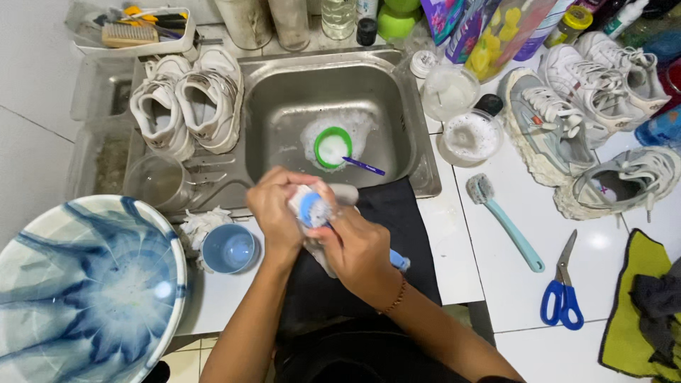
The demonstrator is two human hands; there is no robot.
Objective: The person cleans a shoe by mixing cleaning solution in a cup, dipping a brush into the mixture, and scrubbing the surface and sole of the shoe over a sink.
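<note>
My left hand (275, 211) grips a pale shoe (345, 193) above a black cloth (397, 220) at the sink's front edge. My right hand (358, 250) holds a small blue brush (312, 210), whose head presses on the shoe and whose blue handle end (399, 262) sticks out behind the hand. Most of the shoe is hidden by both hands. In the steel sink (284, 92) sits a green cup of foam (333, 147) with a purple toothbrush (364, 166).
Two white sneakers (186, 101) lie on the drainboard left of the sink. More sneakers (582, 92) lie at the right, with a teal brush (505, 219), blue scissors (564, 291), two foam-filled containers (469, 136), a blue cup (230, 249) and a blue-white basin (85, 284).
</note>
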